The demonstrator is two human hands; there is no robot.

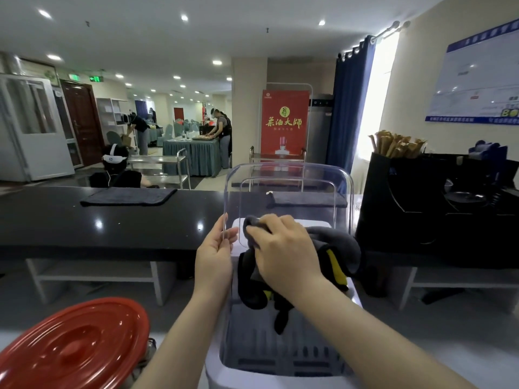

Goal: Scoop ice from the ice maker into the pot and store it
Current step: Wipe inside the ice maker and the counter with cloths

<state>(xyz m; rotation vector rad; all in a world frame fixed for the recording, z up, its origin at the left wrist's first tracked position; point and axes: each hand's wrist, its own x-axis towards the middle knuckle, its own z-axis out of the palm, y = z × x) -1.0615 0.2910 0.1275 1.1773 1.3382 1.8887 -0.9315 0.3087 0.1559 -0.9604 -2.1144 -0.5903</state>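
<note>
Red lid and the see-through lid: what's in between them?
In the head view, the left hand and forearm lie between the red lid and the clear lid, whose edge it grips.

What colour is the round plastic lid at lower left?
Red, glossy round plastic lid, clearest in the head view.

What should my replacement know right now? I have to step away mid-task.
Left hand: holding the clear lid of the ice maker raised by its left edge.
Right hand: gripping a grey cloth against the lid's inner side.
Red pot lid: lower left, covering what lies under it.
Done: ice maker opened. Left: no scoop or ice visible; scooping and storing remain.
</note>
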